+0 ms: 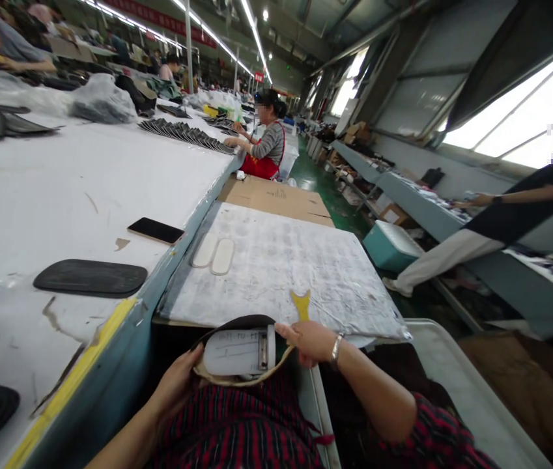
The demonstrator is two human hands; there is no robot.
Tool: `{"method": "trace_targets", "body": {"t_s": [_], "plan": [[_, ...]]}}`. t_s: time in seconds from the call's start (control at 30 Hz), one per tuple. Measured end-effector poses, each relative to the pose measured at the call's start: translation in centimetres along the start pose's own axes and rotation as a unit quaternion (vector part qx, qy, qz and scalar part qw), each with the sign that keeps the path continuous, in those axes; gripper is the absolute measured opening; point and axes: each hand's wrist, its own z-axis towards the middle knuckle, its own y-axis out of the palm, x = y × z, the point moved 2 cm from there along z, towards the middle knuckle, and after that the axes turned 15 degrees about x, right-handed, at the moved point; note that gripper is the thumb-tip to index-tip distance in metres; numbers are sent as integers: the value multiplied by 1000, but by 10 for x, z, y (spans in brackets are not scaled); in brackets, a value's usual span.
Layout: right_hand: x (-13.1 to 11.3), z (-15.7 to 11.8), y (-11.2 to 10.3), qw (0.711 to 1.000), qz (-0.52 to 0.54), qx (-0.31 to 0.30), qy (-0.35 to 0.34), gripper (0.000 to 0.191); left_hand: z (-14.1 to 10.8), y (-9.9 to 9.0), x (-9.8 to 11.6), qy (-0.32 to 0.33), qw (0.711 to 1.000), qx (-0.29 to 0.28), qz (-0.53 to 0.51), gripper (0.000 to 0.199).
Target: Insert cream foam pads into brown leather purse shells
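Note:
In front of my lap is a rounded dark fabric piece [249, 320] with a pale lower rim. A white plastic plate [232, 352] with handwriting and a metal clip-like part sits inside it. My left hand [183, 374] is closed on the piece's left edge, thumb on top. At the right end my right hand [312, 342] is closed on the edge, its fingers by the plate's end. A yellow fork-ended tool [301, 305] juts up just beyond my right hand; I cannot tell whether it is held or lies on the board.
A white-covered board [276, 260] bears two small oval pieces [222, 256], with cardboard [276, 195] behind. On the left table lie a phone [155, 230] and a dark oval pad [91, 278]. A pale bin [471, 384] stands at right. Co-workers sit ahead and stand at right.

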Motion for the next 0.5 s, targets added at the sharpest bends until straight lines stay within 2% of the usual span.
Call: {"method": "trace_targets", "body": {"t_s": [0.07,0.1,0.2,0.3,0.4,0.5], "plan": [[-17,-6,6,999,-4,-48,16,57,-1,0,1,3,1000,-7,14,22],[-25,-7,9,999,-5,-49,22,51,-1,0,3,10,1000,-12,25,25],[-47,-5,19,1000,-17,-10,20,33,1,-1,15,59,993,-20,100,31],[-59,0,22,999,-40,23,13,27,5,0,29,136,960,-15,246,38],[-45,4,17,998,-42,34,12,21,7,3,38,205,902,-4,380,40],[-4,4,14,998,25,25,49,27,7,6,40,240,865,-4,441,44]]}}
